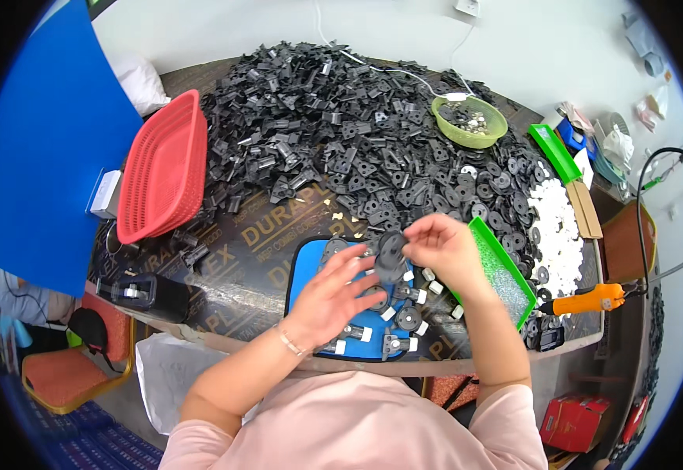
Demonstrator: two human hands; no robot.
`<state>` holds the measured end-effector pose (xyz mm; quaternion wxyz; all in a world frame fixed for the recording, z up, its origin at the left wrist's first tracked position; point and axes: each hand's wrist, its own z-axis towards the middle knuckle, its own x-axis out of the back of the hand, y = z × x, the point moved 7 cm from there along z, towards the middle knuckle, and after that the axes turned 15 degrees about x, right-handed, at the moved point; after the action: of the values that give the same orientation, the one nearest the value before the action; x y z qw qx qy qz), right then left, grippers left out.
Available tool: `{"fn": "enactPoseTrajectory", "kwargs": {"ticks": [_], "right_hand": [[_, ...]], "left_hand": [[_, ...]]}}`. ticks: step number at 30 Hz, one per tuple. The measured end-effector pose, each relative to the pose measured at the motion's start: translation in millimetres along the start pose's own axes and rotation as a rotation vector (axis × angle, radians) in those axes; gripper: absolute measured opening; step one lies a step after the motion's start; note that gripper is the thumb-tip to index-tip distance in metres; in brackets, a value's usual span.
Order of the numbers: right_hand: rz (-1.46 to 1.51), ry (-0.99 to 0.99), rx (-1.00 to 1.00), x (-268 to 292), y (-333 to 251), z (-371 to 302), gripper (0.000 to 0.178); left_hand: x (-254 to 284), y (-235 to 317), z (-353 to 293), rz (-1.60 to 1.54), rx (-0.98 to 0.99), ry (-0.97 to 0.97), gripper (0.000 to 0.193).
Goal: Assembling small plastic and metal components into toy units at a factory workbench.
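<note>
A black round disc [389, 255] is held up over a blue mat [304, 270], slightly smeared by motion. My right hand [445, 249] pinches its right edge between thumb and fingers. My left hand [332, 291] is open on the other side, palm turned up and fingers spread; its fingertips come close to the disc, and I cannot tell if they touch. Below the hands, several black parts with white caps lie on the mat, among them a black assembly [395, 343] near its front edge. Loose white caps [434, 287] sit by my right wrist.
A large heap of black plastic parts [302, 110] covers the table's back, with a yellow-green bowl [491, 135] in it. Stacked red baskets [165, 168] stand left. To the right are a green tray [506, 274], white pieces [554, 235] and an orange-handled power screwdriver [588, 301].
</note>
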<state>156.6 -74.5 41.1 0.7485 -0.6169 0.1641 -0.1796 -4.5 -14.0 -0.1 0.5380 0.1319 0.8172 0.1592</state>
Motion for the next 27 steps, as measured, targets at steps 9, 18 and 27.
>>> {"fn": "enactPoseTrajectory", "kwargs": {"ticks": [9, 18, 27], "right_hand": [[0.017, 0.002, -0.03, -26, 17, -22, 0.017], [-0.227, 0.046, 0.118, -24, 12, -19, 0.018], [-0.809, 0.092, 0.13, 19, 25, -6, 0.021]], "left_hand": [[1, -12, 12, -0.028, 0.092, -0.02, 0.034], [10, -14, 5, 0.006, 0.098, 0.088, 0.036], [26, -5, -16, 0.088, 0.025, 0.181, 0.037]]}}
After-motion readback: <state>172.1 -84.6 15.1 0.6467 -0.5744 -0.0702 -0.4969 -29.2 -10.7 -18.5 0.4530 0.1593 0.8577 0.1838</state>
